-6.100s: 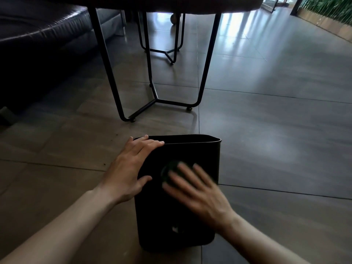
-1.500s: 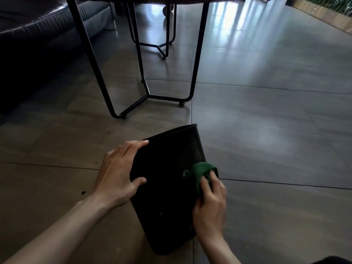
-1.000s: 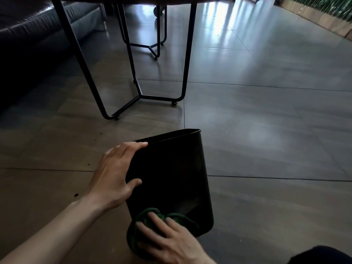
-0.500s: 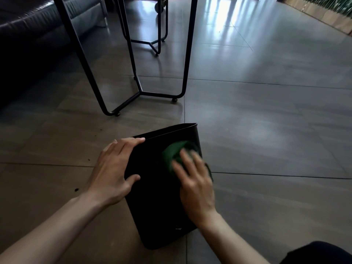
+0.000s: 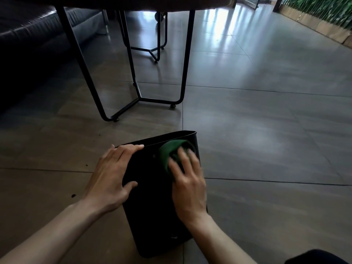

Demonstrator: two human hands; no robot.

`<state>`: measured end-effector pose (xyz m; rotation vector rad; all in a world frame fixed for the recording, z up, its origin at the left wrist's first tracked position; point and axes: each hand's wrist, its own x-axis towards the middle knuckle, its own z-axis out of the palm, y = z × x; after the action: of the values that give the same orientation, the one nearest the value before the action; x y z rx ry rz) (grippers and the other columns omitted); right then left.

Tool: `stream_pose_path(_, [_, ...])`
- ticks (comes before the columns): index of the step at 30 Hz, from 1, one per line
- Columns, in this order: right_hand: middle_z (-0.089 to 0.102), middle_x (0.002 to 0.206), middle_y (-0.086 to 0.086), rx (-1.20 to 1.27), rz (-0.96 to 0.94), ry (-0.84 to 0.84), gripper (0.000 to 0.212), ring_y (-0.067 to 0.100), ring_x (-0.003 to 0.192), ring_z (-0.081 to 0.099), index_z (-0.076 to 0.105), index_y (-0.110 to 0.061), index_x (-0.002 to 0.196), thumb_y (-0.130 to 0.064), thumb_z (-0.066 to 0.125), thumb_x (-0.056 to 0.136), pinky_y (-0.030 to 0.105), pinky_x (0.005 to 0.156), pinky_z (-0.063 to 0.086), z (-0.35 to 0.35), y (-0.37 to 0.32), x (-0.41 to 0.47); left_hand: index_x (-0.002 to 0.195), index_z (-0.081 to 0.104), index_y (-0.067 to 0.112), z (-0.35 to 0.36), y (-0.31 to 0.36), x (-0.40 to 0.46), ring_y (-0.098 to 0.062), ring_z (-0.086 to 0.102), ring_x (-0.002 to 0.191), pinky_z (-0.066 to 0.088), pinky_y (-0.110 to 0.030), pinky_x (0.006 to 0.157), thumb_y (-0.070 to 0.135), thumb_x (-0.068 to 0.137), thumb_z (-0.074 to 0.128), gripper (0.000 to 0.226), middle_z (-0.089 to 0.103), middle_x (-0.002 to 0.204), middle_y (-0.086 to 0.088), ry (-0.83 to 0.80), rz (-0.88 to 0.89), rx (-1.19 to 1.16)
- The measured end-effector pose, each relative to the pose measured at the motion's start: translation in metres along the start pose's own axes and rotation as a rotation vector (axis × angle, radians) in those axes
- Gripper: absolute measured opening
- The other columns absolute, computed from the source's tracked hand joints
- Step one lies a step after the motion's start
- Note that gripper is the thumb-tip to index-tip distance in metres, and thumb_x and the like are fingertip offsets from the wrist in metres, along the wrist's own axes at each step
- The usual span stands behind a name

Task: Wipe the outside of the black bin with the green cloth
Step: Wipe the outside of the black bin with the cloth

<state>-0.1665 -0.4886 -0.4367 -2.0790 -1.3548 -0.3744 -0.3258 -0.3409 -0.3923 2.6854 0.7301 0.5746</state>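
Head view: the black bin (image 5: 152, 202) stands on the tiled floor (image 5: 266, 149), turned a little so its near wall faces the person and its open rim points away toward the table legs (image 5: 131, 77). The left hand (image 5: 112, 178) grips the bin's left edge, its fingers reaching over the rim corner and its thumb lying on the near wall. The right hand (image 5: 188, 185) lies flat on the upper right of that wall with fingers spread and fairly straight, pressing the green cloth (image 5: 171, 151) against the plastic; the cloth bunches out beyond the fingertips, just below the rim. The fingers are blurred, so I cannot tell whether any curl into the fabric. A dark sofa (image 5: 38, 44) fills the upper left, beside the black metal table frame. A planter with green foliage (image 5: 323, 14) runs along the far right. Small dark specks (image 5: 73, 195) dot the floor left of the bin.
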Motion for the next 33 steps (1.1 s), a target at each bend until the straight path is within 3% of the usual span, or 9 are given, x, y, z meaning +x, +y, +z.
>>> stream_pose_path(5, [0.048,0.153,0.000,-0.237,-0.862,-0.353,0.037,0.029,0.137,0.049,0.059,-0.038,0.129,-0.023,0.045,0.098,0.030,0.092,0.057,0.025,0.013,-0.104,0.147,0.036,0.035,-0.001,0.002,-0.001,-0.014,0.044,0.136,0.021,-0.043,0.123,0.022,0.057,0.089,0.105,0.046,0.142,0.015,-0.010,0.014,-0.001])
stream_pose_path(8, [0.047,0.153,-0.009,-0.384,-1.028,-0.423,0.042,0.022,0.136,0.050,0.061,-0.045,0.127,-0.023,0.043,0.097,0.027,0.093,0.055,0.019,0.029,-0.099,0.147,0.035,0.035,0.000,0.004,-0.003,-0.012,0.042,0.137,0.016,-0.039,0.124,0.022,0.058,0.089,0.105,0.046,0.142,0.015,-0.008,0.021,-0.009])
stream_pose_path(11, [0.058,0.148,0.004,-0.099,-0.694,-0.236,0.028,0.035,0.136,0.054,0.071,-0.034,0.114,-0.021,0.053,0.097,0.041,0.097,0.056,0.002,0.042,-0.060,0.148,0.036,0.034,-0.001,0.004,-0.005,-0.012,0.041,0.138,0.016,-0.040,0.124,0.020,0.058,0.090,0.105,0.046,0.142,0.014,0.007,-0.001,-0.011])
stream_pose_path(16, [0.058,0.146,0.013,0.081,0.135,0.044,0.043,0.041,0.135,0.051,0.074,-0.009,0.120,0.011,0.066,0.083,0.049,0.103,0.053,-0.023,0.048,0.024,0.147,0.036,0.034,-0.002,0.005,-0.005,-0.009,0.040,0.138,0.017,-0.041,0.124,0.020,0.058,0.090,0.105,0.045,0.142,0.016,-0.004,-0.001,-0.013])
stream_pose_path(18, [0.058,0.145,0.016,0.049,0.127,0.030,0.046,0.042,0.134,0.052,0.073,-0.007,0.119,0.014,0.070,0.079,0.050,0.102,0.053,-0.019,0.043,0.017,0.147,0.036,0.034,-0.003,0.005,-0.005,-0.010,0.041,0.137,0.018,-0.043,0.124,0.019,0.058,0.090,0.105,0.044,0.141,0.017,-0.003,-0.003,-0.011])
stream_pose_path(25, [0.072,0.126,0.010,-0.092,-0.454,-0.226,0.023,0.036,0.112,0.070,0.076,-0.028,0.097,-0.019,0.055,0.093,0.040,0.079,0.062,-0.004,0.039,-0.099,0.148,0.033,0.037,0.000,0.001,-0.004,-0.010,0.041,0.138,0.013,-0.040,0.125,0.021,0.059,0.089,0.106,0.043,0.143,0.019,-0.008,-0.004,-0.013])
stream_pose_path(27, [0.071,0.126,0.011,-0.070,-0.372,-0.189,0.027,0.037,0.113,0.069,0.077,-0.025,0.101,-0.014,0.057,0.087,0.041,0.081,0.062,-0.007,0.040,-0.076,0.148,0.034,0.036,-0.001,0.001,-0.005,-0.011,0.042,0.138,0.014,-0.042,0.125,0.020,0.059,0.089,0.106,0.044,0.143,0.018,-0.001,-0.008,-0.024])
stream_pose_path(30, [0.066,0.134,0.011,0.051,0.028,-0.054,0.050,0.038,0.124,0.061,0.076,-0.017,0.111,0.007,0.066,0.068,0.041,0.089,0.060,-0.013,0.037,-0.020,0.147,0.035,0.034,-0.002,0.004,-0.004,-0.013,0.043,0.137,0.015,-0.043,0.124,0.019,0.059,0.090,0.105,0.045,0.142,0.016,0.000,-0.012,-0.016])
stream_pose_path(33, [0.063,0.140,0.008,0.122,0.219,0.033,0.057,0.035,0.128,0.057,0.074,-0.015,0.119,0.014,0.075,0.070,0.041,0.093,0.056,-0.012,0.033,0.011,0.147,0.037,0.032,-0.004,0.005,-0.005,-0.013,0.042,0.137,0.016,-0.042,0.124,0.019,0.059,0.090,0.104,0.046,0.142,0.014,-0.006,-0.011,-0.017])
